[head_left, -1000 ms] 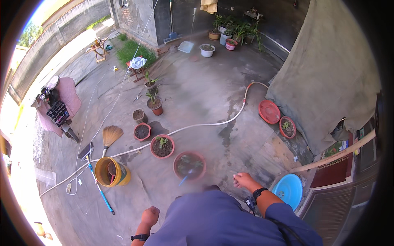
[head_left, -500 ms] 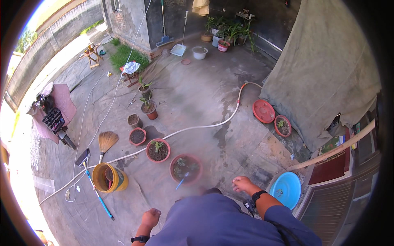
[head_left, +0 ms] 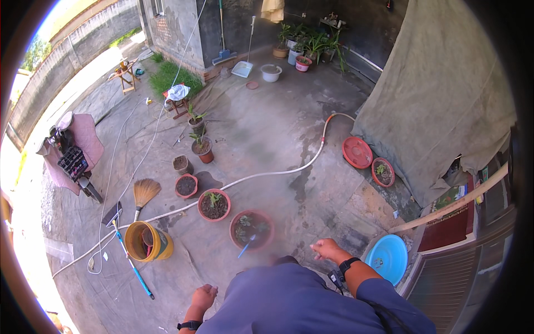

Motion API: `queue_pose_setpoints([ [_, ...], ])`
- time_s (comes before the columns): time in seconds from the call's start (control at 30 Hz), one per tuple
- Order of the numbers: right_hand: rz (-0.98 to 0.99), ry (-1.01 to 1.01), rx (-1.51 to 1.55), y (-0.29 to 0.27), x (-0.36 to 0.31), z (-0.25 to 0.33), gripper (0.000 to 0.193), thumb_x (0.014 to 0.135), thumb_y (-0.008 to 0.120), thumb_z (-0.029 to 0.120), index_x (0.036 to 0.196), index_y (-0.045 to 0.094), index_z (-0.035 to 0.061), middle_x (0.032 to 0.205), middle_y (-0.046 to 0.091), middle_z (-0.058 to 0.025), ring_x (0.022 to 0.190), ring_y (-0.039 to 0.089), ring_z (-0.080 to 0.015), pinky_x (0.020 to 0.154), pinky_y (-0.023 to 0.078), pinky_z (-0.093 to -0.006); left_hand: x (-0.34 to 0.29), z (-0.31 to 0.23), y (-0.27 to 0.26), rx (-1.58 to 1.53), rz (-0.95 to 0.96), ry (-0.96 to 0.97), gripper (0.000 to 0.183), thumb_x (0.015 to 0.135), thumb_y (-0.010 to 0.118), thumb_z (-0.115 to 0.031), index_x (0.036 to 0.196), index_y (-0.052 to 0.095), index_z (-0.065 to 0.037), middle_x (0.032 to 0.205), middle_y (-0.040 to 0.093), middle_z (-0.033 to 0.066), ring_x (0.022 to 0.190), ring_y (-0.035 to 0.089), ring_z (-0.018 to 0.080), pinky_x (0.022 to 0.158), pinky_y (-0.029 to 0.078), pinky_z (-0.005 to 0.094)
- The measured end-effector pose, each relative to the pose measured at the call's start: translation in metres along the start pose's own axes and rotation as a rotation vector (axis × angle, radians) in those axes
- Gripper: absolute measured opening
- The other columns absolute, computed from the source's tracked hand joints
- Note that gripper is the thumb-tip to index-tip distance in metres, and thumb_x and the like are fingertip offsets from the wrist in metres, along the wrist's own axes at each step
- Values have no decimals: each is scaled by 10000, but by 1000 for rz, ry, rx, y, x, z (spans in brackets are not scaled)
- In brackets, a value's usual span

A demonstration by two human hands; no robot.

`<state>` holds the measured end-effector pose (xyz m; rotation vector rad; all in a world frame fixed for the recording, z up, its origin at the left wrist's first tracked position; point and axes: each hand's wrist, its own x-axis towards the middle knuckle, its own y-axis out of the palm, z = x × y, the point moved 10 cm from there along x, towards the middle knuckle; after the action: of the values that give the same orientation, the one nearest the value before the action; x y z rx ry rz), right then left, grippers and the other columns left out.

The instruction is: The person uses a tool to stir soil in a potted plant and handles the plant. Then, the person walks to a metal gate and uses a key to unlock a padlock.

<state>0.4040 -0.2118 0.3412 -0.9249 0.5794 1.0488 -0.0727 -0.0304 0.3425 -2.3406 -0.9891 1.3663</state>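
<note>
My left hand (head_left: 205, 298) hangs in the lower middle with its fingers curled in, and I see nothing in it. Farther right, my right hand (head_left: 327, 250) is also loosely closed with nothing visible in it; a blue plastic basin (head_left: 387, 259) stands to its right. Ahead of my body sits a wide reddish pot (head_left: 236, 225) with a few leafy plants. A small blue-handled tool (head_left: 243, 250) leans at its near rim, its kind too small to tell. Another pot (head_left: 227, 207) with a green seedling in dark soil stands just left of it.
A yellow bucket (head_left: 162, 245), a straw broom (head_left: 146, 192) and a blue pole (head_left: 142, 281) are at the left. A white hose (head_left: 267, 173) winds across the concrete floor. More pots (head_left: 203, 149) line the middle left. A scooter (head_left: 78, 158) stands far left; a wooden beam (head_left: 450, 209) slants at right.
My right hand has shifted slightly left. My left hand has hardly moved, and the pots, basin and tools are where they were.
</note>
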Motion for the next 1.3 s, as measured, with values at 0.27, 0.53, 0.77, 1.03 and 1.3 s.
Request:
queue_pose_setpoints([
  [0.27,-96,-138,-91,-10,-2,8,202,868,540,118,1031,603,17,872,653,-91,681,652,-165,531,505,-278,4,-1,2,16,13,5,326,873,529,-348,884,656,-48,837,687,108,840,653,269,767,494,359],
  [0.53,-58,-7,111,-2,6,-12,192,847,557,110,990,643,13,760,664,-85,585,612,-131,509,487,-269,13,15,12,-17,21,50,229,841,551,-262,921,667,-81,857,693,81,846,657,241,775,501,341],
  [0.77,-49,32,-10,-5,-2,0,195,879,590,211,921,638,26,747,656,-73,634,646,-150,542,515,-272,-1,-6,8,25,28,58,236,834,556,-272,916,665,-79,866,691,88,865,652,256,779,499,359],
  [1.03,-78,-67,24,-7,12,-3,253,839,549,128,1058,631,31,833,669,-95,632,645,-151,523,508,-281,-2,-5,11,140,35,38,371,844,547,-414,879,659,-62,868,661,174,881,616,348,789,481,418],
  [1.3,-17,-32,14,-4,9,-3,254,855,521,127,1072,617,36,889,646,-71,708,660,-171,577,524,-286,-9,-13,7,138,-37,14,322,772,620,-341,854,646,-31,843,672,162,863,636,326,785,499,401],
])
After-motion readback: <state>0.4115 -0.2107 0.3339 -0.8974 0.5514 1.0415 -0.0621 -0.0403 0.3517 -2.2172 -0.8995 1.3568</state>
